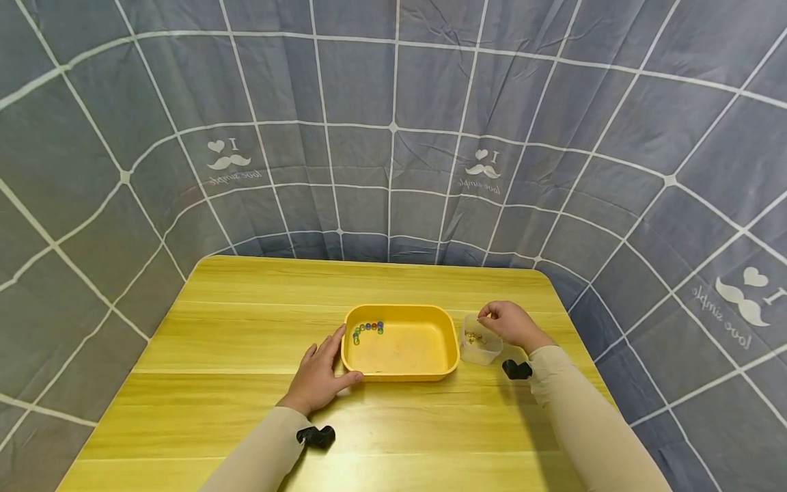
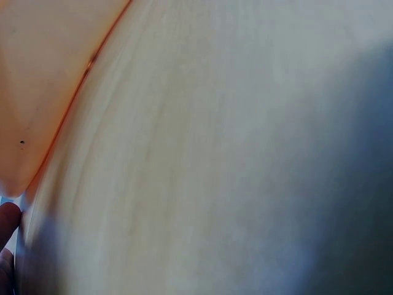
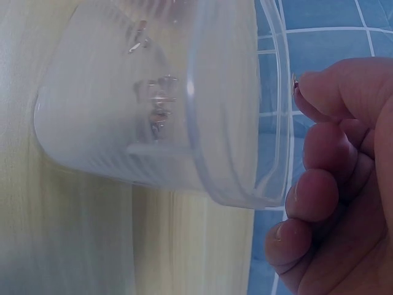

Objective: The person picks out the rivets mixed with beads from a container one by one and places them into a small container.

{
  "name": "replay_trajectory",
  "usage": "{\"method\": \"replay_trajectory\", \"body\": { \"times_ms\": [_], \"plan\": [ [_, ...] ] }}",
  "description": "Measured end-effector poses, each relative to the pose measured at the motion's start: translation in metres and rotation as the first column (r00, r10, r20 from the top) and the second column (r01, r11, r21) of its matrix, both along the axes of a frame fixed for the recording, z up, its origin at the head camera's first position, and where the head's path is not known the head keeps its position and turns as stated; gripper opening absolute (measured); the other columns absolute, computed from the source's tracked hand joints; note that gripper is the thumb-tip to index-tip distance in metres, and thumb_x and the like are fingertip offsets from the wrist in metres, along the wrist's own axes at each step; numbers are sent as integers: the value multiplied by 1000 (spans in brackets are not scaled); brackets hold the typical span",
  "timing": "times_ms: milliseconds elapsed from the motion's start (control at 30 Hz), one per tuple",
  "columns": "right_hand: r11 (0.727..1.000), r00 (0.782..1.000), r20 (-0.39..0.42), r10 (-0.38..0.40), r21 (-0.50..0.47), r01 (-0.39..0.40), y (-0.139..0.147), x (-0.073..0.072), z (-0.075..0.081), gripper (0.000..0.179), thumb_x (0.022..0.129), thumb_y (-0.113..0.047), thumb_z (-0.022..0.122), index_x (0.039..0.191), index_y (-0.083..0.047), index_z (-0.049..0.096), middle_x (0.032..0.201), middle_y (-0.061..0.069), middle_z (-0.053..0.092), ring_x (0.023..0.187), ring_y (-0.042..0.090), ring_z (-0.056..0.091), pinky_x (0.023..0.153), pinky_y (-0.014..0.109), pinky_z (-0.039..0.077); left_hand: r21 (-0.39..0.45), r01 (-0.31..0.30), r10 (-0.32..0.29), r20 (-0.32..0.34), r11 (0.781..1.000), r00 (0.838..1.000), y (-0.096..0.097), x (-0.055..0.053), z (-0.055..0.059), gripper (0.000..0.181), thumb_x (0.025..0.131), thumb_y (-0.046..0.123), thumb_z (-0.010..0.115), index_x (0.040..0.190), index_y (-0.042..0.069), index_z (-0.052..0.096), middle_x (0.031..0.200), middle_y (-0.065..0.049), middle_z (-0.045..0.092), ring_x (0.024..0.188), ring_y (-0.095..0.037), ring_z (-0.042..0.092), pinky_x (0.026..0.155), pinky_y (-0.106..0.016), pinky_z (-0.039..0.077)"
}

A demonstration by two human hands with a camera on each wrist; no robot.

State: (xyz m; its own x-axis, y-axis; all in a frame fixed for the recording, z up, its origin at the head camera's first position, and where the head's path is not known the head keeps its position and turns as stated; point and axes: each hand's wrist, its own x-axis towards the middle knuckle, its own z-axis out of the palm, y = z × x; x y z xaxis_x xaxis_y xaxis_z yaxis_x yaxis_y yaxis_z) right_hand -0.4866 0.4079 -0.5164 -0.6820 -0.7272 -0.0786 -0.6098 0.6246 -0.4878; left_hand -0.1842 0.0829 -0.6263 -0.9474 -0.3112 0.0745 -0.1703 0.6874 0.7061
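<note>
A shallow yellow tray (image 1: 399,377) stands on the table, with several coloured marbles (image 1: 368,326) in a bent row at its back left. My left hand (image 1: 316,378) rests against the tray's left end, fingers spread and fairly straight, thumb by the front rim. Beside the tray's right end stands a clear plastic tub (image 1: 481,355) holding several small metal tacks (image 3: 161,101), gold-coloured in the head view. Over its rim, my right hand (image 1: 512,324) pinches a tiny shiny tack (image 3: 295,83) between thumb and forefinger; most of it is hidden. The other right fingers are curled.
The wood-grain table (image 1: 246,301) reaches out on all sides of the tray. Behind it and at both sides hangs a grey-blue curtain (image 1: 363,157) with white grid lines. Dark wrist cameras (image 1: 316,437) sit at both sleeves.
</note>
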Motion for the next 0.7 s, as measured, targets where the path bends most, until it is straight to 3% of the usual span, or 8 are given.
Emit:
{"method": "replay_trajectory", "body": {
  "times_ms": [700],
  "plan": [
    [1000, 1000, 8, 1, -15, -1, 2, 6, 1, 20, 103, -19, 66, 108, -2, 76, 89, 4, 68, 78, 19, 54, 71, 31, 48, -6, 6, -6, 13, 1000, 1000, 1, 0, 2, 113, 86, 70, 74, 172, 26, 13, 173, -10, 32, 160, -32, 30, 133, -60, 8]
  ]
}}
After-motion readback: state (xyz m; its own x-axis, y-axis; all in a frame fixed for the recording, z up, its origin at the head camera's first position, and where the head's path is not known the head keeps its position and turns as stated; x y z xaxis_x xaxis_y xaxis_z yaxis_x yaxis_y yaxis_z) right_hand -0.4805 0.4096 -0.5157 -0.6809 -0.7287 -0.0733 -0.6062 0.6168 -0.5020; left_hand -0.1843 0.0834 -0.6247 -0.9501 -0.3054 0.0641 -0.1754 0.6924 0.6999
